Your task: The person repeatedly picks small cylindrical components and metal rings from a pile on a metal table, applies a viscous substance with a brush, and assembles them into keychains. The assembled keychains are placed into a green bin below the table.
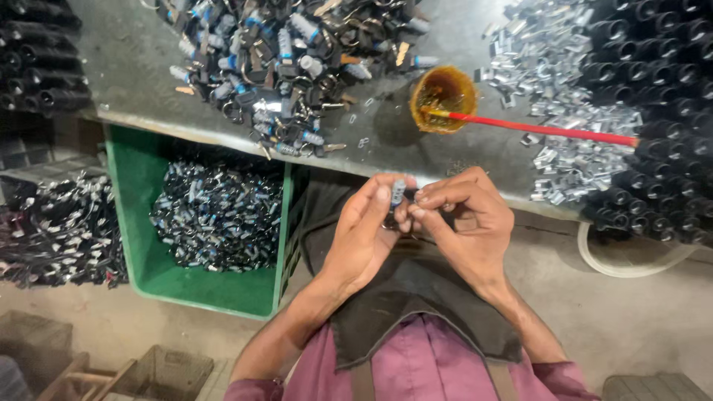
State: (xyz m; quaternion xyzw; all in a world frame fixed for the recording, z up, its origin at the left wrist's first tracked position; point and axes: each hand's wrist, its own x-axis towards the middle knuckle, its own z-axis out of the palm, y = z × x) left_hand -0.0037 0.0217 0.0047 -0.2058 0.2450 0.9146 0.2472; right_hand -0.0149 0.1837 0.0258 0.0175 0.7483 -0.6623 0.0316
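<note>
Grey and blue, a small cylindrical part (398, 191) is sitting between your two hands, just below the near edge of the metal worktable (134, 67). Your left hand (364, 234) is curling around it, thumb and fingers pinching it from the side, while your right hand (464, 223) is closing its fingertips on the same piece from the other side. What sits under the part, perhaps a dark ring, is too hidden by your fingers to tell. Above your hands, on the table, a pile of mixed black and blue-tipped parts (290, 59) is lying beside an amber cup (443, 96) with a red stick (542, 129) resting in it. Shiny metal clips (564, 141) are spreading to the right, next to stacked black tubes (661, 111). A green crate (148, 260) holding more assembled pieces is standing on the floor to your left.
</note>
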